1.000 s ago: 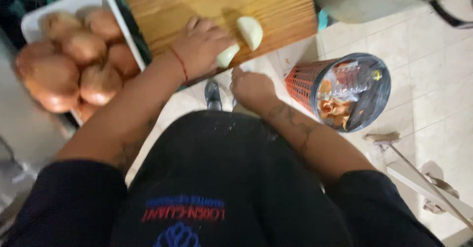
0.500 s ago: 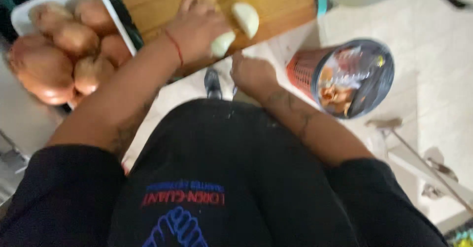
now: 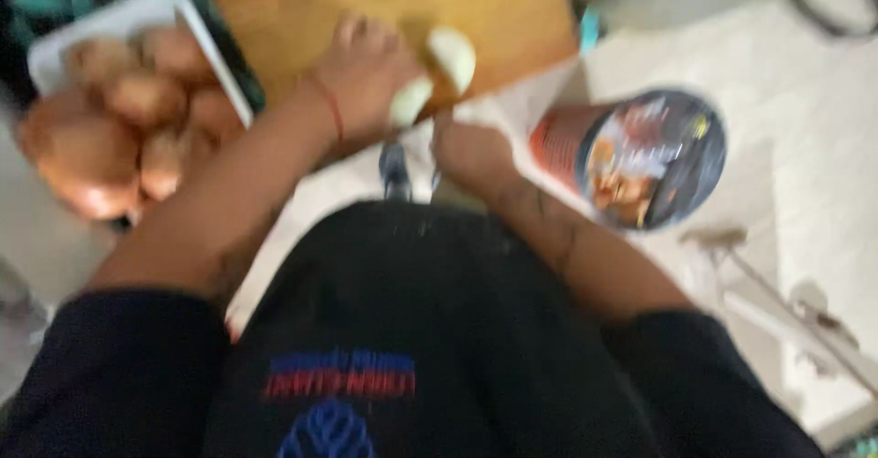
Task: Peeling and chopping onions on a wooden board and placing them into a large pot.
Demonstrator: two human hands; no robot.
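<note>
Barely shifted, left hand (image 3: 366, 79) presses a peeled onion piece (image 3: 409, 101) onto the wooden board (image 3: 302, 5); right hand's (image 3: 471, 152) grip unclear.

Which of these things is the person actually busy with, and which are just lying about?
In use:
- left hand resting on a peeled onion piece
- right hand at the edge of the wooden cutting board
- second peeled onion piece on the board

Lying about:
- white tray of unpeeled onions
- round printed container on the floor
</note>
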